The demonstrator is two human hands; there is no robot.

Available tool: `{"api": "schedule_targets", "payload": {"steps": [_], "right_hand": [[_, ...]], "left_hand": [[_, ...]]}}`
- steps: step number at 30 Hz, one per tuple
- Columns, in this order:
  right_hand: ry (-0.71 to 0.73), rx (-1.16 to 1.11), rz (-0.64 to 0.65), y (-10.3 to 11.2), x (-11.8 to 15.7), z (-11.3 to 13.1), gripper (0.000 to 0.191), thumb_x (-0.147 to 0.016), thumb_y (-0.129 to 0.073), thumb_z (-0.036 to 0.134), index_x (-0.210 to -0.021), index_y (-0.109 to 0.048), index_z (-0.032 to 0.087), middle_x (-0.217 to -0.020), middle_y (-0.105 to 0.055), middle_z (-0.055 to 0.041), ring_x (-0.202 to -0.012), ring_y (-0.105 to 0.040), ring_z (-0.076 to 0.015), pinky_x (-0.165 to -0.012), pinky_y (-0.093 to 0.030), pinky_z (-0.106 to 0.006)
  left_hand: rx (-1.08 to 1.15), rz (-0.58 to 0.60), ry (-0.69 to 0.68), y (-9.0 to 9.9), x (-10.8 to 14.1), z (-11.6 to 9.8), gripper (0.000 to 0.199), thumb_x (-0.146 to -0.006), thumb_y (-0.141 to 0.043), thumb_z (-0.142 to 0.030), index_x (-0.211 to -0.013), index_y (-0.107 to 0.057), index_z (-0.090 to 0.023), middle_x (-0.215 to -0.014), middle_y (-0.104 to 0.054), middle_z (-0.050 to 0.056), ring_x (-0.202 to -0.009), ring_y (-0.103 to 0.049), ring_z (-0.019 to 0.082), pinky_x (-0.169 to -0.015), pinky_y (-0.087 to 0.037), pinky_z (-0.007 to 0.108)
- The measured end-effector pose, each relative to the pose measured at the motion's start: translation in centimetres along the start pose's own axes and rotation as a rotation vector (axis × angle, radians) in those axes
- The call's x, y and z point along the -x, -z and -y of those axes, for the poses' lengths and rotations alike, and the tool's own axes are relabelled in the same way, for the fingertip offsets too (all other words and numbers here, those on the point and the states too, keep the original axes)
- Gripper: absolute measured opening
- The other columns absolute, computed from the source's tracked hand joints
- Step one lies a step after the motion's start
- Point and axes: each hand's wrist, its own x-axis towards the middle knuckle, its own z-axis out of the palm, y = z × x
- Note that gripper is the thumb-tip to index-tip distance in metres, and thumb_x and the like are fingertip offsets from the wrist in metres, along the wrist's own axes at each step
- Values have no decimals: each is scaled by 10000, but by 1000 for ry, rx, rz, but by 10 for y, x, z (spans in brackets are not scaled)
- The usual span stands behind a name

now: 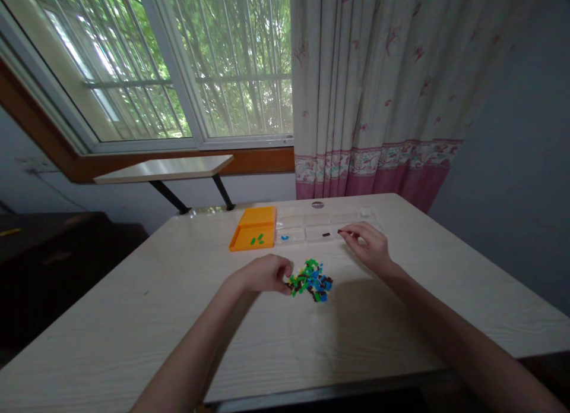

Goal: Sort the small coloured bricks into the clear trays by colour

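Note:
A heap of small toy bricks [314, 279] in green, blue, dark brown and yellow lies mid-table. At its left edge my left hand [271, 273] is curled, fingertips closed by a dark brown piece; what is in the pinch is partly hidden. My right hand [367, 243] pinches a small brown brick [341, 232] over the clear compartment tray [291, 230]. Another brown brick [326, 235] lies in a front compartment of that tray, and blue pieces [285, 238] lie in the compartment to its left. Several green bricks [257, 239] lie in the orange box [238, 244].
A dark oval object [317, 205] lies on the table [169, 306] near its back edge. At the back left a raised shelf [178, 166] stands on black legs. Behind are a barred window [240, 62] and a floral curtain [378, 92].

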Motion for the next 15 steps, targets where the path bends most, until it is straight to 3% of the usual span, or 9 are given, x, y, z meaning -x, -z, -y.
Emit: {"api": "schedule_targets", "payload": {"steps": [9, 15], "right_hand": [[-7, 27, 15, -1, 1, -7, 92, -798, -522, 228, -808, -605, 188, -734, -626, -31, -574, -506, -111, -599, -427, -250], [-121, 78, 27, -12, 4, -23, 155, -801, -501, 289, -806, -616, 186, -761, -628, -28, -572, -512, -107, -585, -421, -236]], "left_hand": [[99, 26, -32, 0, -2, 2, 166, -608, -638, -311, -666, -595, -162, -605, -525, -43, -557, -440, 86, -504, -290, 179], [20, 49, -9, 2, -4, 11, 198, -600, -650, -290, -743, -597, -164, -616, -530, -47, -560, -445, 83, -511, -296, 174]]}}
